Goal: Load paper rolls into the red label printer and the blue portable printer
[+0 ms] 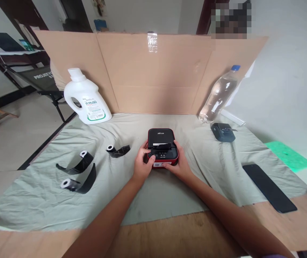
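One black device [161, 137] | between left hand [143, 160], right hand [180, 162] | both hands gripping sides

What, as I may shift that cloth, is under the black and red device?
The pale green cloth shows around the device and appears to run beneath it; the spot directly under it is covered, so anything there cannot be seen.

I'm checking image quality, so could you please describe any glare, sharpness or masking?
Head view: glare whitens the clear tape strip; highlights streak the clear blue-capped plastic bottle; the boxy black-and-red device looks fairly sharp; wide-angle stretching shows towards the edges; pixelation masks a patch upper right.
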